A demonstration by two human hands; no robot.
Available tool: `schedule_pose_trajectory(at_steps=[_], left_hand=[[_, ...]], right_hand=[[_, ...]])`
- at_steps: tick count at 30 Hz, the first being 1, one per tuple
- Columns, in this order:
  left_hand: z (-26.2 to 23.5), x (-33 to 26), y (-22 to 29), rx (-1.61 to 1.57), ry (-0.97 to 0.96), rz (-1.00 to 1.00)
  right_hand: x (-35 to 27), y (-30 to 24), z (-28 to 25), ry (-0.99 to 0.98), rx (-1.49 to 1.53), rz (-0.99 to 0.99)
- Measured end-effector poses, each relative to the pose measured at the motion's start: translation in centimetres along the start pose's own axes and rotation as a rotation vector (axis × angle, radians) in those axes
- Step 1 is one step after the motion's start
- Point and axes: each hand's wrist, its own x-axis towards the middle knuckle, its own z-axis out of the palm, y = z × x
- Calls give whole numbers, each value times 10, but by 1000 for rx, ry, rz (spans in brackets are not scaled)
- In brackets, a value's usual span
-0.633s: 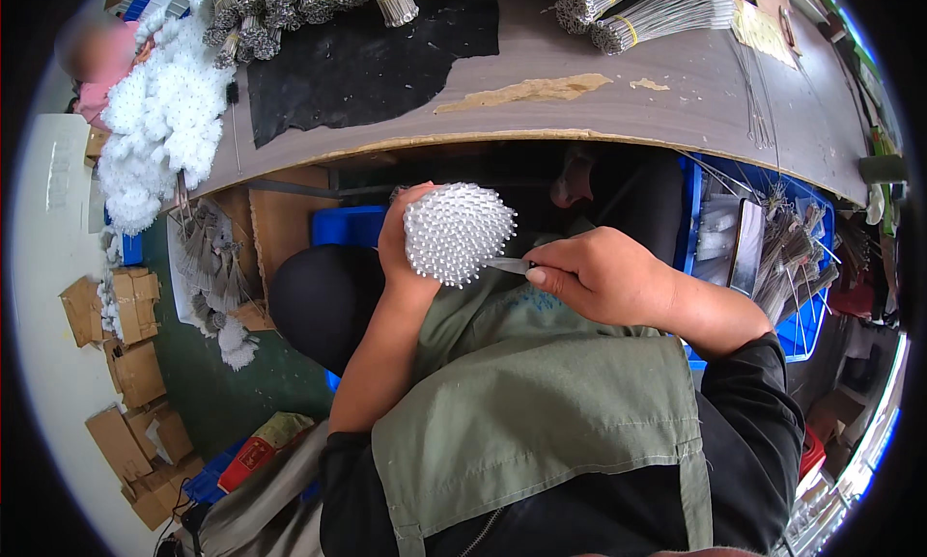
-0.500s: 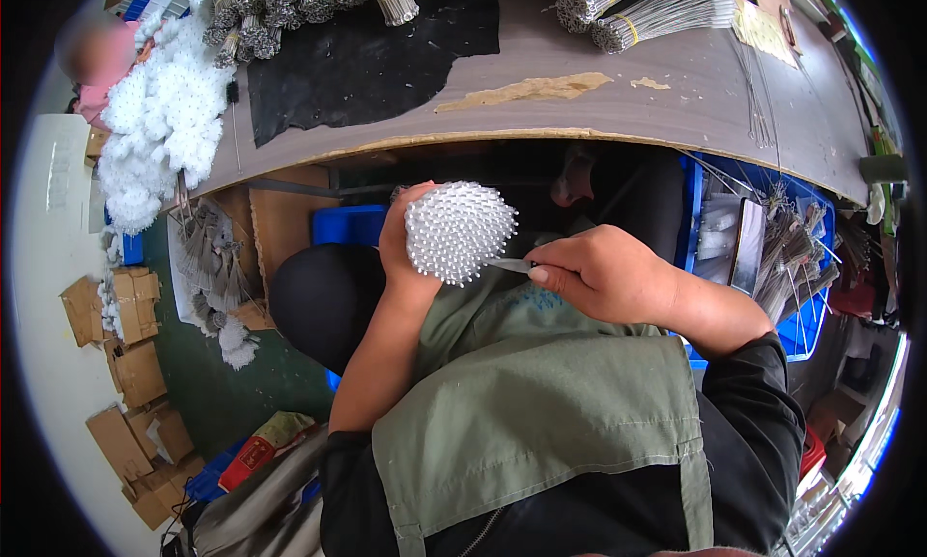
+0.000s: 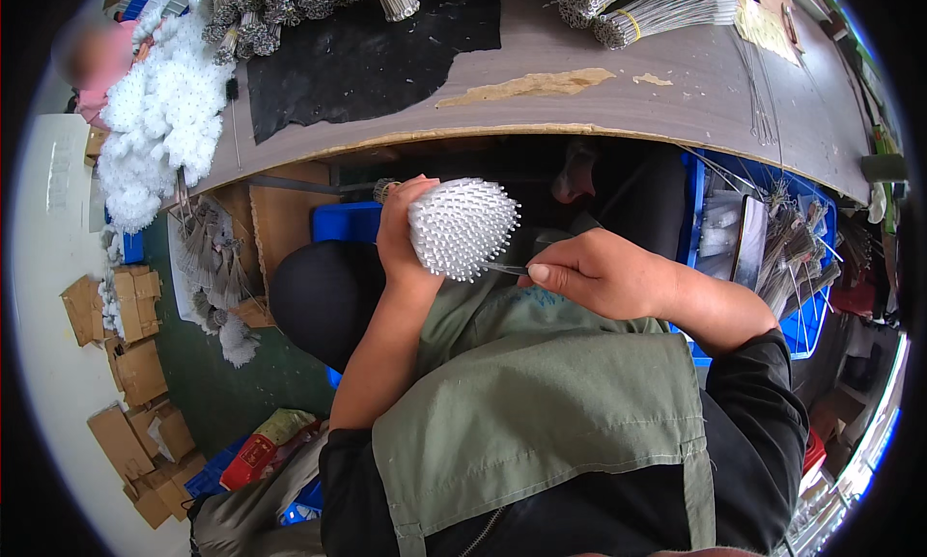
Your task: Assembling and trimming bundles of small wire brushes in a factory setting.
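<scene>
My left hand is wrapped round a thick bundle of white-tipped thin rods, held up above my lap with its domed head of small white ends toward me. The palm and most of the fingers are hidden behind the bundle. In my right hand a slim metal blade-like tool is pinched between thumb and forefinger. Its tip reaches the lower right edge of the white ends; whether it goes in among them I cannot tell. A green apron covers my lap below.
Ahead stands a grey table bearing a black sheet and several tied bundles of metal wires. A blue crate with wires and a phone is at my right. Left are a white fluffy pile, cardboard boxes and another person.
The bundle has tilted slightly in my left hand. The tool in my right hand has turned, showing a thinner, darker edge, and its tip remains against the bundle's lower right side.
</scene>
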Motion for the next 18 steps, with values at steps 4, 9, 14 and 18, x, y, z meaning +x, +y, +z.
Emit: schedule_pose_trajectory(at_steps=[4,9,14,18], left_hand=[[-2,0,-1,-10,-27,34],[-4,0,0,22,-66,65],[2,1,-1,114,0,92],[2,-5,-13,-6,-25,-38]], right_hand=[[3,2,2,15,7,-23],[6,-1,0,27,-14,-55],[6,-7,-6,38,-157,-62],[7,-8,-8,36,-205,-68]])
